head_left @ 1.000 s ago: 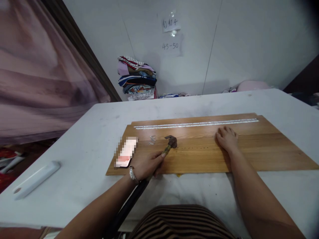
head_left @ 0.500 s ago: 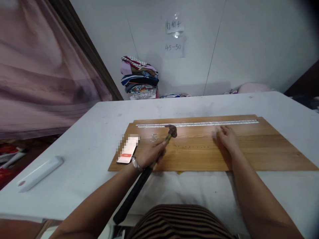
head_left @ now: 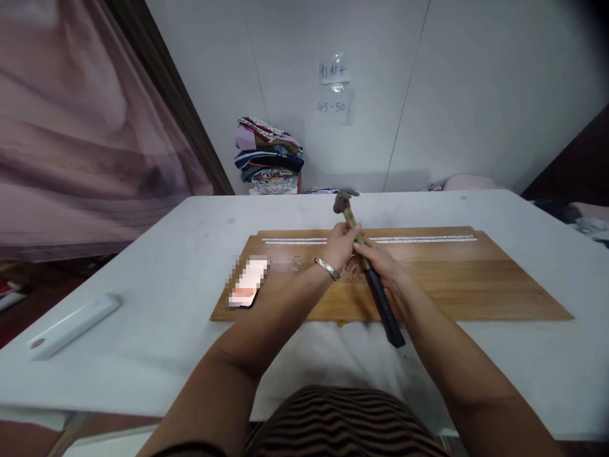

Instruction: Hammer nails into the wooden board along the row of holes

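Observation:
A claw hammer (head_left: 383, 309) with a black grip is held over the wooden board (head_left: 457, 289), its rusty head up and pointing away from me. My left hand (head_left: 343, 246) closes on the upper handle, just below the head. Right below it, my right hand (head_left: 380, 263) also has its fingers around the handle. Several loose nails (head_left: 295, 262) lie on the board left of my hands. Two pale marked strips (head_left: 423, 240) run along the far edge of the board. My hands mostly cover a row of small dark dots on the wood.
A phone (head_left: 250, 282) with a lit screen lies at the board's left end. On the white table (head_left: 157, 273) farther left is a white plastic bar (head_left: 76, 325). Folded clothes (head_left: 269, 158) are stacked by the back wall, below papers with handwriting (head_left: 333, 106).
My left hand has swung the hammer right and upward, turning its handle toward the right. My right hand has come left off the board and closed on the handle.

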{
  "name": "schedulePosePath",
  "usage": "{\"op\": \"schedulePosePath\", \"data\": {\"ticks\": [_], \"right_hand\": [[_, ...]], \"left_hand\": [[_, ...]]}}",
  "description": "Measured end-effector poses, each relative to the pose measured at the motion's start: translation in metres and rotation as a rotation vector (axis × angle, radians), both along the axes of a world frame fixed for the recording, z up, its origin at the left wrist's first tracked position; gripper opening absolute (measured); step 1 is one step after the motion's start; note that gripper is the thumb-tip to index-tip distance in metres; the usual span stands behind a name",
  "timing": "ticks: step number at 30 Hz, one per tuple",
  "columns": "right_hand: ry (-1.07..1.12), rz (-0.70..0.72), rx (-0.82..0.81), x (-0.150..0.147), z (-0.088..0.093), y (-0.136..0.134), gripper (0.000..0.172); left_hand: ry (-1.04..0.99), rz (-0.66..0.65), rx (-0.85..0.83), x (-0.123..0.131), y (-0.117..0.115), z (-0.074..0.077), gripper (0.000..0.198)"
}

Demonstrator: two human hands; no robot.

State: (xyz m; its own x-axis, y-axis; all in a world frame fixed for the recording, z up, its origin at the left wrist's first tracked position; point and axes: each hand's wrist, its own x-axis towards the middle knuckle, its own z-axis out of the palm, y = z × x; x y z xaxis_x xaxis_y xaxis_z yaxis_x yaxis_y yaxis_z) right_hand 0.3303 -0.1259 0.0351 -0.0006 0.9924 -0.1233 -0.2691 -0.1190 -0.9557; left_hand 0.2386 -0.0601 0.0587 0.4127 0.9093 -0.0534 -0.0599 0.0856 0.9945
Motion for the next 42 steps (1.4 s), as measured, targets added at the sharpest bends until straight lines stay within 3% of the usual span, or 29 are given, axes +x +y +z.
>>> {"op": "schedulePosePath", "data": {"ticks": [4,9,13,16,20,26,42], "right_hand": [[-0.118,0.003,0.035,0.010,-0.005,-0.021,0.044],[-0.153,0.013,-0.092,0.006,-0.022,-0.063,0.052],[-0.128,0.082,-0.218,-0.002,-0.036,-0.086,0.049],[-0.148,0.108,-0.234,-0.009,-0.042,-0.092,0.050],[-0.184,0.121,-0.254,-0.017,-0.046,-0.091,0.051],[-0.281,0.108,-0.304,-0.028,-0.042,-0.087,0.051],[-0.247,-0.026,-0.341,-0.043,-0.035,-0.086,0.049]], "left_hand": [[0.030,-0.096,0.107,-0.013,-0.023,-0.022,0.023],[0.272,-0.212,0.316,-0.068,-0.043,-0.062,0.027],[0.709,-0.051,0.619,-0.114,-0.032,-0.088,0.018],[0.897,-0.043,0.722,-0.127,-0.024,-0.099,0.017],[0.964,-0.085,0.783,-0.125,-0.023,-0.106,0.017],[0.947,-0.077,0.792,-0.125,-0.025,-0.105,0.019],[0.848,-0.127,0.820,-0.127,-0.023,-0.114,0.010]]}}
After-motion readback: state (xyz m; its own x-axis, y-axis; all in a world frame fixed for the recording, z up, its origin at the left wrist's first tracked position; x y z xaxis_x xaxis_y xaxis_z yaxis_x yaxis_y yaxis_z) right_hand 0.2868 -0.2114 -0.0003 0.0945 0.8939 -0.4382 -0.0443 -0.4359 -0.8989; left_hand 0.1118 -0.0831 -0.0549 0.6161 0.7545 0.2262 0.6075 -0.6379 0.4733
